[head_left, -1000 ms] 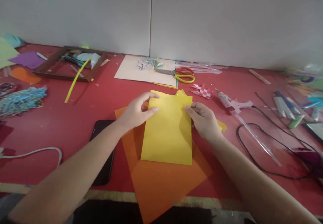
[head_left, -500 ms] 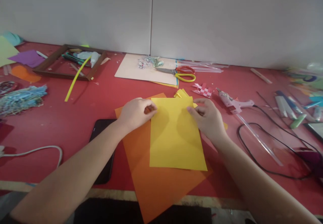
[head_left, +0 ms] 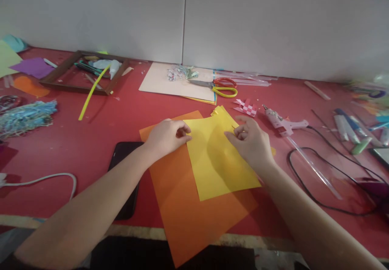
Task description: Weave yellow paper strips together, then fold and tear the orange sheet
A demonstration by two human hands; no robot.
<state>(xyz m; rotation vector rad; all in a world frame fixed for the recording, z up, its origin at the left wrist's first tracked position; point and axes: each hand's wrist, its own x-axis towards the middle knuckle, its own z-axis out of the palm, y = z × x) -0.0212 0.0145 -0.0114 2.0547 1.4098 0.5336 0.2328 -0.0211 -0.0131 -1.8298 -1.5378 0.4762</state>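
Yellow sheet (head_left: 212, 168) has swung askew over orange paper (head_left: 185, 221) and could slip: right hand (head_left: 253, 145) open, left hand (head_left: 162, 140) grip impossible to tell.

Plain grey-white wall panels (head_left: 106, 18) with one dark vertical seam, behind a red tabletop (head_left: 100, 140) with a pale front edge.

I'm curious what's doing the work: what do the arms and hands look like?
Human ones: left hand and right hand, ungloved, with no watch, cable or marking visible. The left forearm meets a dark sleeve at the picture's edge; on the right forearm, no sleeve is in view.
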